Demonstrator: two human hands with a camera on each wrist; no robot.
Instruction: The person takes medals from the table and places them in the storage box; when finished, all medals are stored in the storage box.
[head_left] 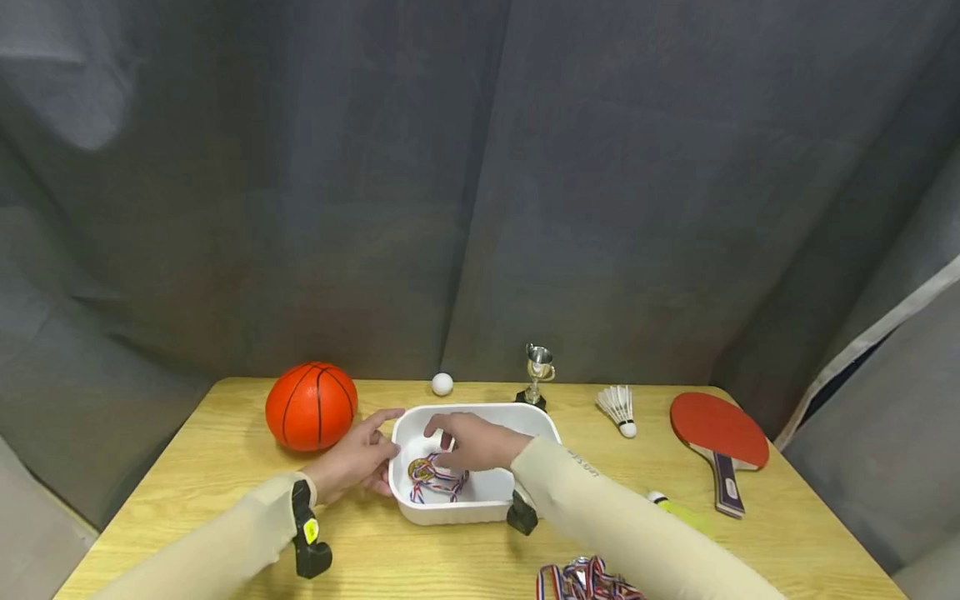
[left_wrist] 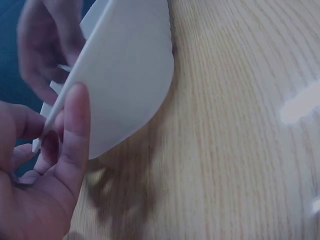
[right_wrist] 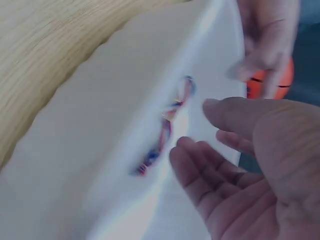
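Right hand point(head_left: 472, 440) is over the inside of the white tub point(head_left: 525, 417), fingers loosely spread and slightly bent, holding nothing; the right wrist view shows an open palm with no ribbon in it. Just under those fingers a medal point(head_left: 420, 470) with a red-white-blue ribbon lies on the tub floor, left half. Can't tell from the head view whether the fingertips touch the ribbon or hang just above it.

Left hand point(head_left: 360, 457) is against the tub's left outer wall, thumb along the rim, fingers relaxed and mostly straight; the left wrist view shows the thumb lying on the white wall. It steadies the tub, no real grip.

Tub sits near the table point(head_left: 225, 433) centre, a bit toward the far edge. Basketball point(head_left: 311, 406) is just left of the left hand. White ball point(head_left: 442, 384) and small trophy point(head_left: 537, 373) are at the far edge behind the tub. Shuttlecock point(head_left: 619, 407) and red paddle point(head_left: 718, 435) are toward the far right corner. A yellow-green item point(head_left: 678, 510) lies beside the right sleeve, too hidden to identify.

Progress, judged: one medal is in the tub and released. A second bundle of ribbons point(head_left: 581, 579) lies at the near edge by the right forearm, outside the tub, so that one looks left to do. Roughly halfway.
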